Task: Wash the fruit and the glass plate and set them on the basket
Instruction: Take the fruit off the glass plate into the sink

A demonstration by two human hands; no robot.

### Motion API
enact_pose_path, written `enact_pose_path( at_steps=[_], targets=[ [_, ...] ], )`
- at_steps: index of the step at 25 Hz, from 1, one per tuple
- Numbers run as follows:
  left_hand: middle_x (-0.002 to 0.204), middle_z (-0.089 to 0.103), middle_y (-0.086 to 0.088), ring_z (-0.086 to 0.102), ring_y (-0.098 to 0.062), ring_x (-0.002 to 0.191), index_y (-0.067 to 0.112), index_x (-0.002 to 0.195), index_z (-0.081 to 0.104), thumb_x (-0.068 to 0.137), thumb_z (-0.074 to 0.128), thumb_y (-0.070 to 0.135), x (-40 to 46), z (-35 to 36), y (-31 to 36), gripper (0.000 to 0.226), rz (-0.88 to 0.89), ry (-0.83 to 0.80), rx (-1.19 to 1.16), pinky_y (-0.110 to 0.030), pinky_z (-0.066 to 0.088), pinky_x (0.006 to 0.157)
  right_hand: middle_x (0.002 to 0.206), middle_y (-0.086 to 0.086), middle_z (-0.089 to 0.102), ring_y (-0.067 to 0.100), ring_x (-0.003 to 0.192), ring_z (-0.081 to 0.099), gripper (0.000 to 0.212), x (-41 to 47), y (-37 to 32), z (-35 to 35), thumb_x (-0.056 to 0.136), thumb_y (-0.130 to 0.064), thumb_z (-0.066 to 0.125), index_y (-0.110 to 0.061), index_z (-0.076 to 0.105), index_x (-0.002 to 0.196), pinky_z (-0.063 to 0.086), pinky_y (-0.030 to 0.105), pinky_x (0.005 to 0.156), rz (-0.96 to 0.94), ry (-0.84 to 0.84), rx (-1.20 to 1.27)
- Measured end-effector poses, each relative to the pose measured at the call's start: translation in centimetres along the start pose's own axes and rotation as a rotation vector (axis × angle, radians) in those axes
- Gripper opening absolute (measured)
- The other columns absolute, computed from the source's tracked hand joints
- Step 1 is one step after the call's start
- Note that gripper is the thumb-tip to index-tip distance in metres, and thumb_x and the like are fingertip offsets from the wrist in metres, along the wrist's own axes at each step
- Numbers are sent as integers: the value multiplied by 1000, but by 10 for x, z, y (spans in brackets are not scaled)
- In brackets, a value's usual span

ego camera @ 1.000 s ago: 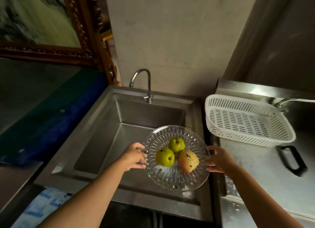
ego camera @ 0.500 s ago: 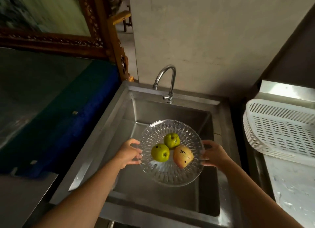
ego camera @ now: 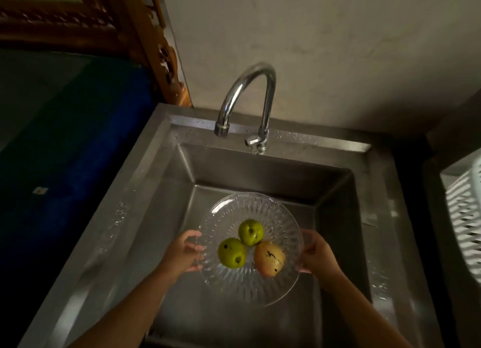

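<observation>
Left hand [ego camera: 182,254] grips the plate [ego camera: 250,290] rim, three fruit [ego camera: 251,246] in the middle, right hand [ego camera: 316,255] grips the opposite rim. Plate's held over the sink [ego camera: 260,173], with the tap [ego camera: 221,130] spout up ahead, slightly left, so I'd guess forward next. Basket [ego camera: 466,230] far right.

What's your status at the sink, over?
Left hand and right hand grip glass plate over sink. Three fruits aboard. Tap dry. Nothing blocking.

Left hand [ego camera: 183,252]; right hand [ego camera: 315,254]; both clasped
</observation>
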State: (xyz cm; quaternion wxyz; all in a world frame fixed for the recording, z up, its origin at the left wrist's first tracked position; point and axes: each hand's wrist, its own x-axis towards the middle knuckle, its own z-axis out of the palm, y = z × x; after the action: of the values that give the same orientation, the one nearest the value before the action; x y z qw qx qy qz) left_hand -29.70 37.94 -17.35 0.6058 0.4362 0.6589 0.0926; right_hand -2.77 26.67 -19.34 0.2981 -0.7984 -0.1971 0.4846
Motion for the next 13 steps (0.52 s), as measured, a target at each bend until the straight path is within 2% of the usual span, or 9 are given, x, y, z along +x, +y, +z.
enact_pose_path(
  at_steps=[2,5,7,9,13],
  targets=[
    [90,56,-14,56,-20,67,7,119,50,83,43,-14,35,8,-17,42,-23,8,13,-31,50,60,102,31,59,43,91,65,67,30,20,18,67,19,54,-20,48,122,58,53,71,25,15,5],
    [91,54,-16,55,-22,70,5,119,51,84,44,-14,84,17,-48,41,-57,-4,15,-34,50,65,93,25,62,40,86,66,63,67,50,45,69,16,56,-19,48,121,59,52,70,70,37,11],
    [82,55,-11,53,-21,67,5,119,51,84,41,-15,105,21,-66,41,-85,1,13,-33,50,64,82,15,60,32,74,65,60,83,67,60,71,14,59,-17,47,122,60,37,58,101,22,25],
    [75,54,-7,51,-20,63,5,118,51,83,37,-16,122,25,-83,43,-103,7,9,-31,48,62,73,10,58,21,61,59,57,94,80,72,72,11,62,-14,48,121,52,18,41,105,8,19],
    [72,54,-5,50,-18,61,7,117,51,82,34,-17,142,28,-105,46,-127,11,15,-29,47,62,67,5,55,15,55,52,51,104,98,88,73,17,56,-11,50,115,44,12,34,90,21,21]
  ],
)
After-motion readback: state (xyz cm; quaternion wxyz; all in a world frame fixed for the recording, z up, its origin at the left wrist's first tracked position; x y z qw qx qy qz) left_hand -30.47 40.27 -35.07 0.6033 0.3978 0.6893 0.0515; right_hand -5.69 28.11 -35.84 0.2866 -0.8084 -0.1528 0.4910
